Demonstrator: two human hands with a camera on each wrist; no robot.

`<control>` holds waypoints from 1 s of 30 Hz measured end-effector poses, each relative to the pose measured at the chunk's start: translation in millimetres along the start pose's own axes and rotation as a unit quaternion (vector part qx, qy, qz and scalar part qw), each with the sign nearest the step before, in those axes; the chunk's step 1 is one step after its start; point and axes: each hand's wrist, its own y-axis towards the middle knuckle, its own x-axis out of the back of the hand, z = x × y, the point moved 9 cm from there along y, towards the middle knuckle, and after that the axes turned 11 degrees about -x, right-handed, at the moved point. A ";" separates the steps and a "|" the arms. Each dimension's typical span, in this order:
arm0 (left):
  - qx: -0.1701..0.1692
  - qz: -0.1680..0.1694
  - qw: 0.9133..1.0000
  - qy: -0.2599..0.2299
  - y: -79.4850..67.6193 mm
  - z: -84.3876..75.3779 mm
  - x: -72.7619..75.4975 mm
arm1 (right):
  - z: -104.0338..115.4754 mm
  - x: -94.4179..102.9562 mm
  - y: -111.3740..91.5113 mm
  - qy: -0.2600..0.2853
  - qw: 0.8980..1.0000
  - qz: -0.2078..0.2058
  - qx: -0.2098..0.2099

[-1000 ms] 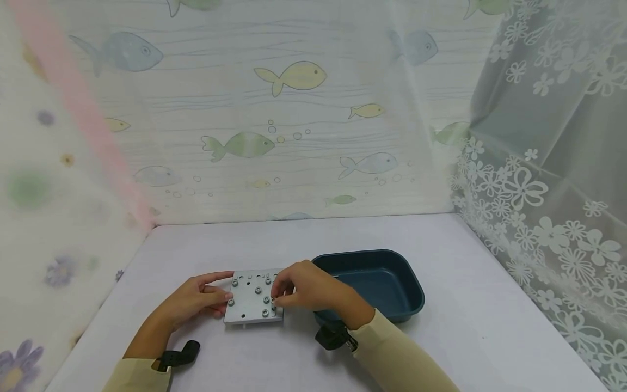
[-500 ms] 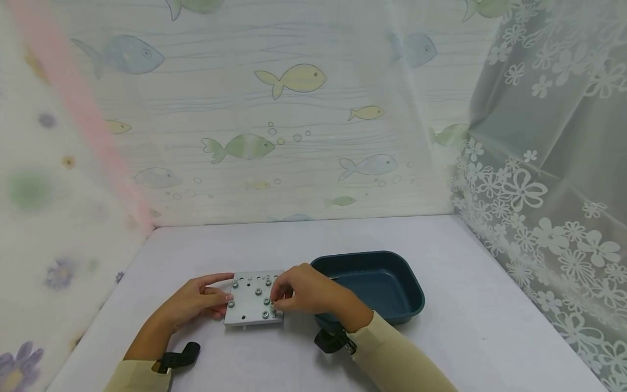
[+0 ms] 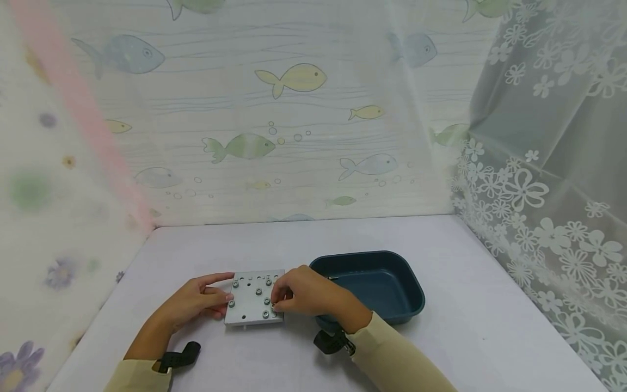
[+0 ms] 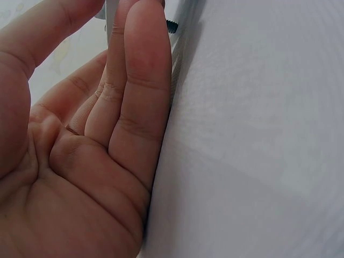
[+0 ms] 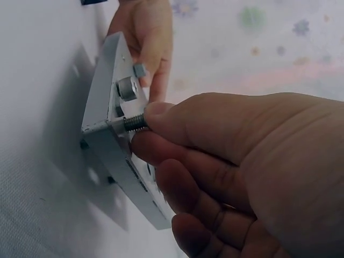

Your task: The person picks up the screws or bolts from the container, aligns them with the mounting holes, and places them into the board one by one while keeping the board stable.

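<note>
A silvery metal plate (image 3: 247, 305) with several holes lies on the table, raised slightly on screw ends that stick out below. Several socket-head screws (image 3: 258, 292) stand in it. My left hand (image 3: 188, 299) holds the plate's left side, thumb at the edge and index finger stretched to the far corner. With thumb and index finger, my right hand (image 3: 308, 291) pinches a threaded screw (image 5: 135, 122) at the plate's right edge. Much of its thread shows above the plate in the right wrist view; the fingertips cover its head.
A dark blue tray (image 3: 379, 288) stands right of the plate, partly behind my right wrist. Some small brass-coloured piece (image 3: 333, 278) shows at its left side. White cloth covers the table (image 3: 235, 245); patterned curtains hang behind and at both sides.
My right fingers have shifted slightly on the screw, whose top is now more covered and looks a little lower. The left hand and the plate have stayed in place.
</note>
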 end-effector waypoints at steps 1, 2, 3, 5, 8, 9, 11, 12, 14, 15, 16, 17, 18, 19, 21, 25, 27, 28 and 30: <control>0.000 0.000 1.000 -0.001 0.0 -0.1 -0.1 | -0.3 -0.5 0.2 0.001 1.000 0.001 -0.001; 0.000 0.000 1.000 -0.001 -0.2 -0.2 -0.3 | -0.2 -0.9 0.5 -0.002 1.000 0.001 0.001; 0.000 0.001 1.000 -0.001 -0.3 -0.4 -0.5 | -0.2 -1.3 0.5 -0.003 1.000 0.001 0.002; 0.000 0.001 1.000 -0.001 -0.6 -1.1 -0.7 | 0.1 -1.7 0.6 -0.008 1.000 0.000 0.005; 0.000 0.000 1.000 0.001 -1.0 -2.1 -1.0 | 0.0 -2.1 1.0 -0.016 1.000 -0.004 0.007; 0.000 -0.001 1.000 0.001 -1.1 -2.3 -1.0 | -0.1 -2.3 1.0 -0.017 1.000 -0.004 0.006; 0.001 -0.002 1.000 0.003 -1.3 -2.6 -0.9 | -0.6 -2.8 1.3 -0.021 1.000 -0.003 0.003; 0.002 -0.003 1.000 0.003 -1.3 -2.6 -0.8 | -0.9 -3.2 1.5 -0.022 1.000 -0.002 0.001; 0.003 -0.004 1.000 0.004 -1.3 -2.2 -0.5 | -1.6 -3.8 1.7 -0.020 1.000 0.002 -0.006; 0.004 -0.005 1.000 0.005 -1.3 -2.1 -0.4 | -1.7 -4.1 1.8 -0.019 1.000 0.003 -0.008; 0.005 -0.005 1.000 0.005 -1.2 -1.8 -0.2 | -1.8 -4.3 1.9 -0.019 1.000 0.004 -0.011; 0.005 -0.006 1.000 0.006 -1.2 -1.7 -0.1 | -1.9 -4.5 2.0 -0.019 1.000 0.004 -0.012; 0.006 -0.006 1.000 0.006 -1.1 -1.4 0.0 | -2.1 -4.8 2.1 -0.017 1.000 0.006 -0.014; 0.006 -0.006 1.000 0.006 -1.1 -1.4 0.0 | -2.0 -5.2 1.9 -0.018 1.000 0.006 -0.015; 0.006 -0.006 1.000 0.006 -1.0 -1.4 0.0 | -1.3 -5.7 1.9 -0.021 1.000 0.007 -0.016; 0.006 -0.004 1.000 0.002 -0.9 -1.7 -0.4 | 0.1 -6.3 1.7 -0.031 0.999 0.007 -0.015; 0.005 -0.004 1.000 0.002 -0.8 -1.9 -0.5 | 0.6 -6.2 1.5 -0.034 0.999 0.005 -0.014; 0.004 -0.004 1.000 0.002 -0.9 -2.0 -0.5 | 0.7 -6.1 1.5 -0.035 0.999 0.004 -0.014; 0.003 -0.004 1.000 0.002 -1.0 -2.3 -0.6 | 0.5 -6.1 1.6 -0.037 0.999 0.004 -0.014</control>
